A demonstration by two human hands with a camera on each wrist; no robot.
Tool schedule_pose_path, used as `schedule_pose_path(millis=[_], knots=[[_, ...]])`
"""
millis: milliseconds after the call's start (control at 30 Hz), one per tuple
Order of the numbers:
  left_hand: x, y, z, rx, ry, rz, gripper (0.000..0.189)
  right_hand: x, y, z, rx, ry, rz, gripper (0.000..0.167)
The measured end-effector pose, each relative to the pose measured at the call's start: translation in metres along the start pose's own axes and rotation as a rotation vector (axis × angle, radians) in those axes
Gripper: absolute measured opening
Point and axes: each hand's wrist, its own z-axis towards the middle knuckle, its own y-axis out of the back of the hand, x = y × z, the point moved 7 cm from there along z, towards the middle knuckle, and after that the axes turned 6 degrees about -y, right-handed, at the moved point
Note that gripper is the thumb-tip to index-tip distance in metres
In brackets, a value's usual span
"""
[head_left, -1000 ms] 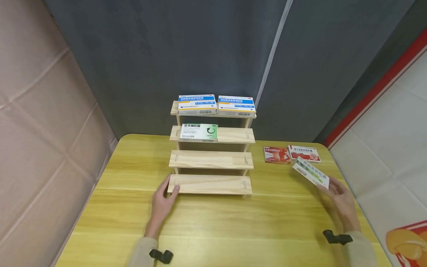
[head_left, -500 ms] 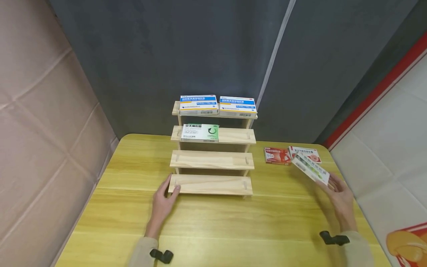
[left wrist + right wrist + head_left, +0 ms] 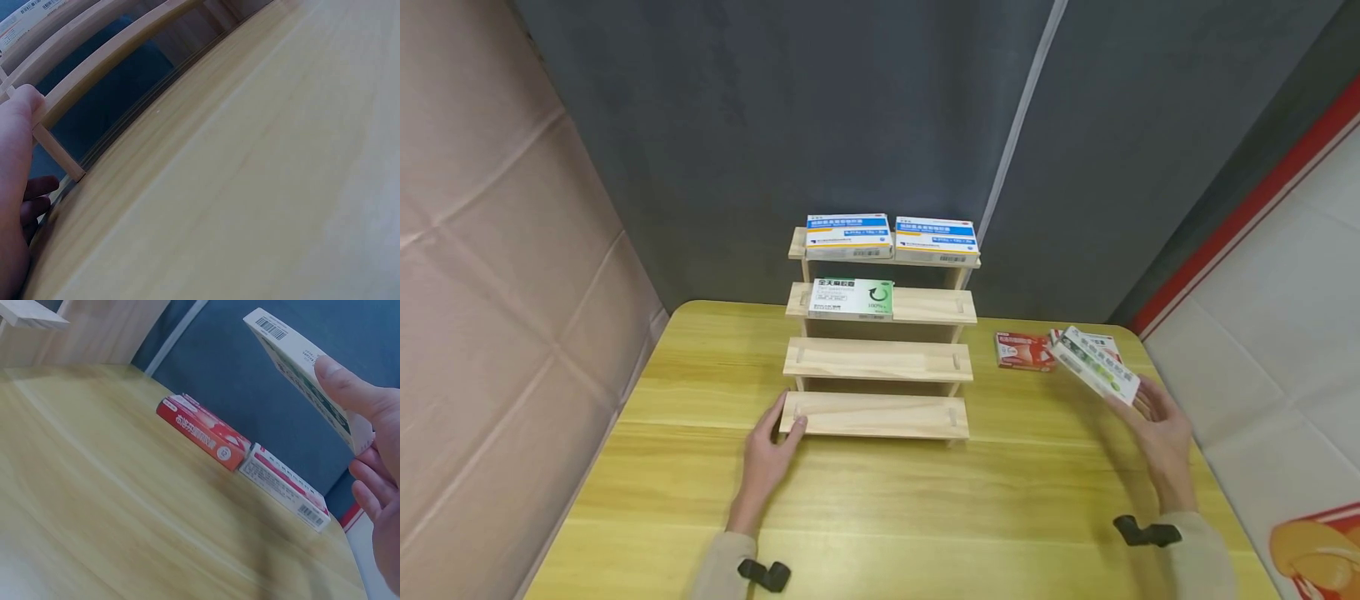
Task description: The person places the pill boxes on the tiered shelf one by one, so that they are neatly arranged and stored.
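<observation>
My left hand (image 3: pixel 765 457) holds the left end of the lowest step of a four-tier wooden display rack (image 3: pixel 872 414). In the left wrist view the thumb (image 3: pixel 26 100) lies over the step's edge, the fingers beside the leg. At the right, my right hand (image 3: pixel 1161 433) pinches one end of a white and green medicine box (image 3: pixel 1096 367), tilted and raised off the table. The right wrist view shows the thumb on the box's narrow side. Behind and below it lie a red medicine box (image 3: pixel 203 431) and a white and red medicine box (image 3: pixel 284 486).
Two blue and white medicine boxes (image 3: pixel 848 237) stand side by side on the top tier. A green and white medicine box (image 3: pixel 852 300) sits on the left of the tier below. A grey panel (image 3: pixel 820 108) rises behind the wood-grain table (image 3: pixel 887 517).
My right hand has moved slightly away and to the left with the white and green box, which now covers more of the white and red one. The left hand keeps its hold.
</observation>
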Motion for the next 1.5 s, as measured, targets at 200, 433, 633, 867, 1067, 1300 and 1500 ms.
schedule_pose_path(millis=[200,433,633,867,1067,1300,1500], knots=[[-0.001,0.000,0.000,0.003,0.005,-0.001,0.068,0.006,-0.007,-0.003,-0.059,0.016,0.001,0.064],[0.000,0.000,0.000,0.003,0.004,-0.011,0.068,0.014,-0.015,-0.004,-0.074,0.068,0.024,0.067],[-0.001,0.000,0.001,0.000,-0.005,-0.006,0.067,0.026,-0.021,-0.004,-0.070,0.128,-0.006,0.067],[-0.002,0.001,0.000,0.003,-0.007,-0.006,0.067,0.046,-0.032,-0.006,-0.037,0.230,-0.034,0.069],[-0.001,0.000,-0.001,0.006,0.005,0.000,0.069,0.057,-0.042,-0.012,-0.011,0.265,-0.018,0.070],[-0.002,0.000,-0.001,0.006,0.002,-0.003,0.068,0.065,-0.053,-0.015,0.025,0.288,-0.071,0.069],[-0.003,0.000,0.000,0.003,-0.004,-0.004,0.067,0.071,-0.065,-0.015,0.048,0.320,-0.146,0.069]])
